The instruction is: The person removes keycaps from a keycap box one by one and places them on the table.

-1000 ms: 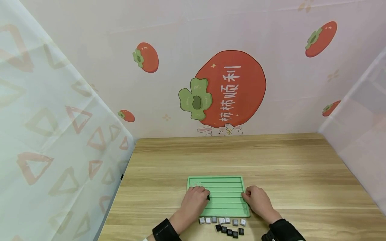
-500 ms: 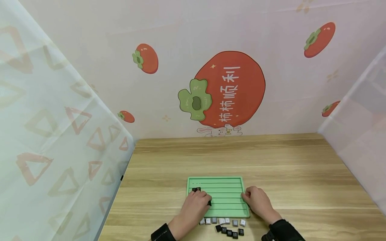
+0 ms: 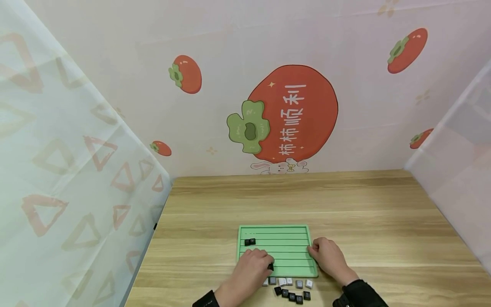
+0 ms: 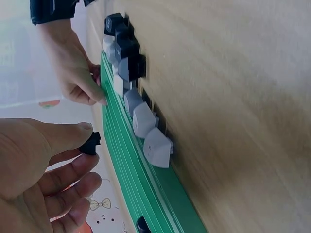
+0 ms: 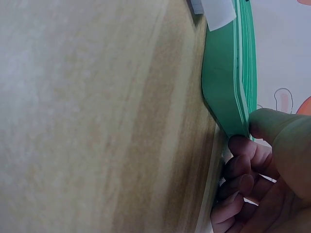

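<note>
Between the thumb and index finger of my left hand (image 3: 250, 271) is a small black keycap (image 4: 90, 144), pinched over the front left part of a green ridged board (image 3: 289, 247). Two black keycaps (image 3: 249, 241) sit side by side on the board's upper left. My right hand (image 3: 330, 257) holds the board's right edge, thumb on top and curled fingers against the side, as the right wrist view shows.
White and grey keycaps (image 3: 289, 281) stand in a row along the board's near edge; some are hidden behind my left hand. Several black keycaps (image 3: 292, 296) lie closer to me on the wooden table (image 3: 207, 213). Printed cloth (image 3: 207, 128) surrounds the table.
My left hand has moved toward me and slightly right with its black keycap, uncovering the two black keycaps on the board. The right hand has stayed on the board's edge.
</note>
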Demonstrator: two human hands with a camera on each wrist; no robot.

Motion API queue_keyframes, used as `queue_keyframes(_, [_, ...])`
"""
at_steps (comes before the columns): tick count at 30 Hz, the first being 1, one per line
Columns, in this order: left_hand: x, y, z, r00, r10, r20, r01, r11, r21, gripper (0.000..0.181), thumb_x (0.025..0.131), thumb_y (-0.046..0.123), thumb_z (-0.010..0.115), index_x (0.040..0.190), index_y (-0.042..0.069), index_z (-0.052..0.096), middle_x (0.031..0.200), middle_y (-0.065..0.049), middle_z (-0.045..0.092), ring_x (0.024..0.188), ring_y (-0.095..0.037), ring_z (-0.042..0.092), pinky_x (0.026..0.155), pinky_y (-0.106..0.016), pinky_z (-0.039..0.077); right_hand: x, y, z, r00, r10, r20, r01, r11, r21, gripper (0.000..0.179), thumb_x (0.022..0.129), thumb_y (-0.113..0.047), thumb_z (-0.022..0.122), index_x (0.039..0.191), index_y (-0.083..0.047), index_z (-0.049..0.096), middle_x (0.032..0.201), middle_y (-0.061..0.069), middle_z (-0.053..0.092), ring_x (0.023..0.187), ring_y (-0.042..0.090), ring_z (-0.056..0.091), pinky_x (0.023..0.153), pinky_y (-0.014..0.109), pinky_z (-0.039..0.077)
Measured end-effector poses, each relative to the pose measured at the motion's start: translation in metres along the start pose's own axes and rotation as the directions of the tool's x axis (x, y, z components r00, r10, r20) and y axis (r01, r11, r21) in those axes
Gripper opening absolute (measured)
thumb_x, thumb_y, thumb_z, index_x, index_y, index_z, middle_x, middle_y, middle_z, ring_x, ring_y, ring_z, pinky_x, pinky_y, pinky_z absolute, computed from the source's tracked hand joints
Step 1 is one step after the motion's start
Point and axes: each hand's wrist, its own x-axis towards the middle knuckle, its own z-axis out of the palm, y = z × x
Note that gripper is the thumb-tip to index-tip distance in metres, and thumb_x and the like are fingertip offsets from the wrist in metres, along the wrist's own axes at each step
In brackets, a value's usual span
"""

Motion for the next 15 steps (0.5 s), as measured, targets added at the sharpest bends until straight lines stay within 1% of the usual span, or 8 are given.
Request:
queue_keyframes(3, [-0.002, 0.003, -0.001, 1.000, 0.012, 0.010, -0.012, 1.000, -0.016, 0.018, 0.082, 0.027, 0.084, 0.098, 0.021, 0.077, 0.092, 0.010, 0.072, 0.084, -0.005, 0.064, 0.070, -0.019, 0.044, 0.000, 0.000, 0.000, 1.000, 0.002, 0.002, -0.002, 1.000, 0.004, 0.045, 0.091, -0.015, 0.070, 0.057, -0.016, 0.040, 0.055, -0.006, 0.029, 0.051, 0.009, 0.031, 0.054, 0.021, 0.024])
queue_keyframes(7, [-0.004, 0.005, 0.000, 0.999, 0.031, 0.008, -0.031, 0.999, -0.043, 0.019, 0.083, 0.028, 0.083, 0.100, 0.021, 0.076, 0.094, 0.011, 0.072, 0.088, -0.005, 0.064, 0.072, -0.020, 0.045, -0.001, -0.001, -0.001, 1.000, 0.002, 0.002, -0.002, 1.000, 0.005, 0.046, 0.092, -0.015, 0.070, 0.057, -0.016, 0.039, 0.055, -0.006, 0.028, 0.052, 0.009, 0.030, 0.054, 0.021, 0.024])
queue_keyframes(12, [-0.007, 0.010, -0.001, 0.998, 0.057, 0.011, -0.057, 0.997, -0.055, 0.020, 0.083, 0.031, 0.082, 0.099, 0.021, 0.077, 0.092, 0.013, 0.071, 0.084, -0.003, 0.061, 0.070, -0.018, 0.041, -0.001, -0.001, -0.001, 1.000, 0.001, 0.002, -0.001, 1.000, 0.005, 0.047, 0.092, -0.015, 0.070, 0.057, -0.016, 0.038, 0.055, -0.006, 0.027, 0.052, 0.009, 0.029, 0.055, 0.020, 0.024])
queue_keyframes(15, [-0.008, 0.012, -0.002, 0.998, 0.065, 0.024, -0.064, 0.997, -0.052, 0.017, 0.083, 0.030, 0.082, 0.097, 0.022, 0.076, 0.091, 0.014, 0.071, 0.083, -0.002, 0.061, 0.069, -0.017, 0.040, -0.001, -0.001, -0.001, 1.000, 0.002, 0.004, -0.002, 1.000, 0.009, 0.046, 0.092, -0.015, 0.070, 0.057, -0.016, 0.039, 0.055, -0.006, 0.027, 0.052, 0.009, 0.029, 0.055, 0.020, 0.023])
